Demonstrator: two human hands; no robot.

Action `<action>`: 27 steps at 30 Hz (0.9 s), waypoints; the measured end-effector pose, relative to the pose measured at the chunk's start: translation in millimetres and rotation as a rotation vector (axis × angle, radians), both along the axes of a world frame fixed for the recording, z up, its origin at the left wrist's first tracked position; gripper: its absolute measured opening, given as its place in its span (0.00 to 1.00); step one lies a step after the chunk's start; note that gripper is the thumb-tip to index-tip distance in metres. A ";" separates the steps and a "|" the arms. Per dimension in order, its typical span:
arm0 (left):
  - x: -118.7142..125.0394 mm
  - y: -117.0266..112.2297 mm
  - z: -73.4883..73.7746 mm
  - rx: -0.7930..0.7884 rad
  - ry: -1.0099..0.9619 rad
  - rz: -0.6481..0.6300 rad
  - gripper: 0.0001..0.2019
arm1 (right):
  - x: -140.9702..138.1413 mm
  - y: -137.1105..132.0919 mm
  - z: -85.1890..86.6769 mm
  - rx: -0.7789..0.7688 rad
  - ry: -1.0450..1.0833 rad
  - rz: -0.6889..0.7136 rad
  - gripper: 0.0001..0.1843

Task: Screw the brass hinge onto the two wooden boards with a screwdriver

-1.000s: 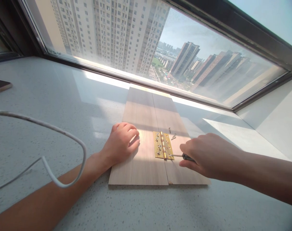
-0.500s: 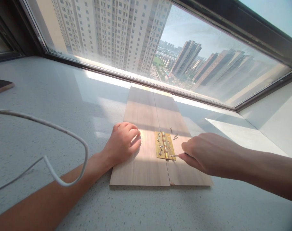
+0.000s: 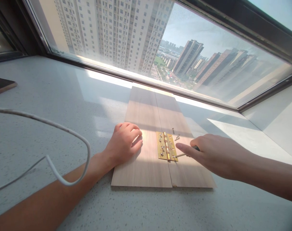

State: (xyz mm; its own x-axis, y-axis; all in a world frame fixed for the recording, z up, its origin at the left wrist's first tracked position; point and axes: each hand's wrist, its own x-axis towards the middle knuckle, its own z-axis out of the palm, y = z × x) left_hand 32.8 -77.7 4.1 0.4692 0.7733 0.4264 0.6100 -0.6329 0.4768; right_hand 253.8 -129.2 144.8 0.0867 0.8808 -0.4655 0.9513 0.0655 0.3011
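Note:
Two pale wooden boards lie side by side, and a brass hinge [image 3: 167,146] spans the seam between them. On the left board [image 3: 143,175] rests my left hand [image 3: 124,142], fingers bent and thumb apart, holding nothing. My right hand [image 3: 215,157] is closed around a screwdriver [image 3: 181,155] above the right board [image 3: 191,176]; most of its dark handle is hidden by the fingers. The tip meets a screw [image 3: 174,157] at the hinge's lower right corner. Several screws stand in the left leaf. Loose screws [image 3: 177,137] lie right of the hinge.
A white cable [image 3: 71,131] loops at the left, in front of my left forearm. On the speckled white countertop [image 3: 92,205], a dark flat object [image 3: 2,86] sits at the far left. The window frame [image 3: 107,72] runs behind the boards.
My right hand has turned and shifted its grip: the thumb now stretches forward, and more of the shaft and handle show. The view has moved slightly. My left hand stays on the board.

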 end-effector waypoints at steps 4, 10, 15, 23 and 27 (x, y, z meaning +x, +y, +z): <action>0.5 0.0 -0.1 0.000 0.002 0.000 0.04 | 3.9 1.0 2.1 -0.057 -0.011 0.132 0.27; 0.3 0.0 -0.3 0.004 -0.002 -0.003 0.04 | 16.8 2.4 6.8 -0.096 0.003 0.539 0.18; 0.3 0.3 -0.7 0.016 -0.009 -0.006 0.04 | 21.3 9.5 12.8 -0.080 -0.029 0.899 0.12; 0.3 -0.2 0.1 0.011 0.000 -0.003 0.04 | 7.2 2.6 6.9 -0.017 -0.004 0.299 0.26; 0.8 0.1 -0.6 0.002 -0.008 0.000 0.05 | 5.1 0.9 0.4 0.024 -0.012 0.271 0.28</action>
State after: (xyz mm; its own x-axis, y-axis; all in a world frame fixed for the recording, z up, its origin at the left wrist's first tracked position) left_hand 33.6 -77.6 3.5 0.4652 0.7729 0.4316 0.6062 -0.6334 0.4809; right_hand 258.9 -128.3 145.2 -0.1485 0.8833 -0.4447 0.8965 0.3101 0.3164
